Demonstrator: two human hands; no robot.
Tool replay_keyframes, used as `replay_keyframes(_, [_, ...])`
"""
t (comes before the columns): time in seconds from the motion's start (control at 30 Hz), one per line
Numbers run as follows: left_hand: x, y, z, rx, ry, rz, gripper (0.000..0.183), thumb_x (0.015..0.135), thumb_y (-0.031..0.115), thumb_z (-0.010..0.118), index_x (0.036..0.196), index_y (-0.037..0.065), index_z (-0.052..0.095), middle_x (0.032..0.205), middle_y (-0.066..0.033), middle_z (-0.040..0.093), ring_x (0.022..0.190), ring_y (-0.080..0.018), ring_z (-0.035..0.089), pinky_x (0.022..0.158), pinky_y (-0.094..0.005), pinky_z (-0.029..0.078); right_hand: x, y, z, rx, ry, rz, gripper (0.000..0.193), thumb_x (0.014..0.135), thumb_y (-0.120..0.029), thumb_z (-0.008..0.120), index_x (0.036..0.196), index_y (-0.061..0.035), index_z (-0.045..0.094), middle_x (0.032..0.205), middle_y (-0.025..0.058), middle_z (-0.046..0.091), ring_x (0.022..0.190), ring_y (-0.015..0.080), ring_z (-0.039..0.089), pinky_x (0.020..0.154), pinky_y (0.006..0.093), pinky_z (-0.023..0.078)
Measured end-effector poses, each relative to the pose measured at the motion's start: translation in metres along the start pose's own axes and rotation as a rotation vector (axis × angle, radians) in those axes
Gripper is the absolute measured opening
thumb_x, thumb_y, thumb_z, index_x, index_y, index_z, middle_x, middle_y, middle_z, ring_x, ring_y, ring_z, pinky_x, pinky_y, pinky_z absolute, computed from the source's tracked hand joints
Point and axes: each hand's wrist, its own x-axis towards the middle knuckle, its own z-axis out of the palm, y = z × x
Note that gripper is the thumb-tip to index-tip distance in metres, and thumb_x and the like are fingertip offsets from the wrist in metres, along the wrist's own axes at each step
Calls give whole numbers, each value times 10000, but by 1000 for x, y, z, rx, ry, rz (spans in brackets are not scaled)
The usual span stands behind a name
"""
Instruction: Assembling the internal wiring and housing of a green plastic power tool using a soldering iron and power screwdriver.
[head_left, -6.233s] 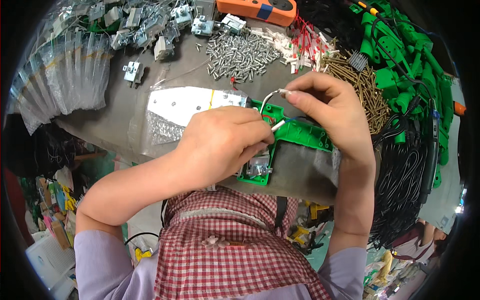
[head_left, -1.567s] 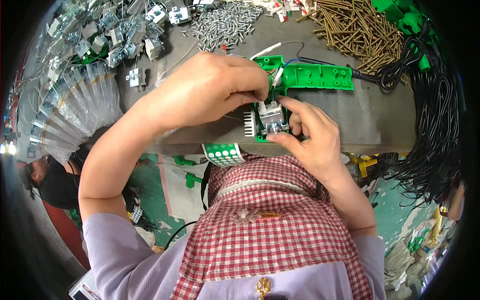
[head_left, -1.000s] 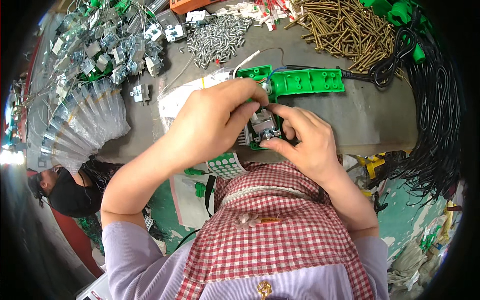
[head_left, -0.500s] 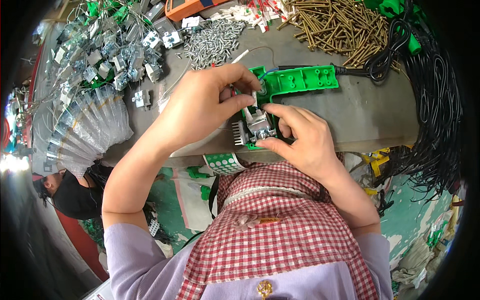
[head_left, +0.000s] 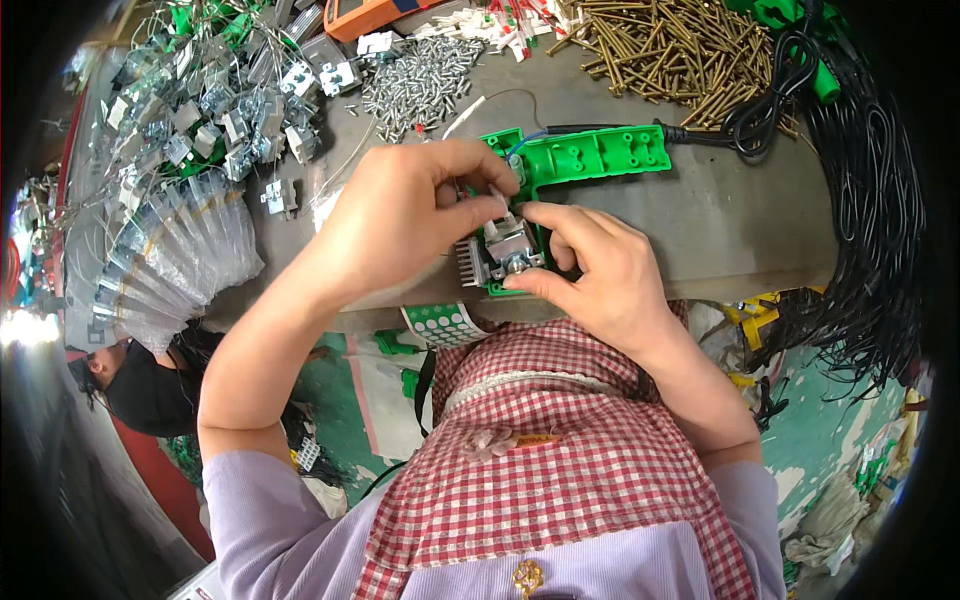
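Observation:
An open green plastic half-shell (head_left: 600, 152) with a long ribbed handle lies near the table's front edge. Seated in its near part is a boxy silvery metal component (head_left: 512, 248), with a comb-like finned piece (head_left: 470, 263) to its left. Above that component, my left hand (head_left: 395, 205) pinches a small white part between thumb and forefinger; the fingers partly cover it. My right hand (head_left: 605, 265) is closed on the metal component, thumb at its near end and forefinger at its far end. A blue wire and a white-sleeved wire (head_left: 462, 118) emerge beside the shell.
Silvery screws (head_left: 420, 85) and long brass-coloured screws (head_left: 690, 60) are heaped at the back. Wired metal parts (head_left: 230, 120) and clear bags (head_left: 190, 250) crowd the left. Black cables (head_left: 870, 200) hang over the right edge. Another person (head_left: 150, 385) is at lower left.
The green shell and both hands have shifted slightly left. The left fingers have moved a little closer to the metal component, and the right hand keeps its grip.

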Motion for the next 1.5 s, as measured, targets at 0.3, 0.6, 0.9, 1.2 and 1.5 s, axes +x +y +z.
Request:
replay_keyframes(0.3, [1, -10, 4, -114, -9, 16, 83, 819, 0, 652, 900, 19, 660, 767, 38, 627, 616, -3, 447, 543, -182, 382, 0, -1, 4, -8, 18, -35, 457, 703, -265, 777, 1056, -39, 596, 788, 72, 601, 620, 218, 555, 583, 339, 474])
replay_keyframes(0.6, [10, -3, 0, -6, -69, 98, 96, 797, 47, 661, 893, 47, 670, 673, 36, 592, 543, -34, 384, 495, -228, 333, 2, 6, 1, 0, 7, -35, 465, 679, -280, 791, 1019, -28, 597, 772, 84, 588, 624, 229, 564, 587, 347, 478])
replay_keyframes(0.9, [-10, -2, 30, 186, 182, 176, 291, 762, 95, 710, 1041, 84, 629, 810, -100, 602, 652, -191, 569, 579, -302, 452, -2, 4, -17, 141, -98, 33, 496, 735, -231, 770, 1133, -36, 548, 814, 93, 597, 729, 253, 607, 652, 352, 501])
replay_keyframes(1.2, [-38, -64, 21, 520, 470, 297, 741, 798, 590, 535, 1306, 54, 466, 1217, -109, 567, 1072, -296, 528, 978, -456, 299, 31, 24, -139, -440, 363, 46, 94, 842, -24, 611, 927, -4, 646, 840, 101, 609, 695, 211, 587, 631, 292, 469])
replay_keyframes(1.5, [-22, -93, -10, 576, 748, 275, 273, 818, 236, 633, 1048, 89, 642, 1035, -79, 608, 983, -285, 556, 851, -438, 436, 47, 40, -101, -748, 13, -208, 246, 729, -69, 680, 968, -65, 624, 924, 71, 594, 960, 254, 546, 828, 380, 382])
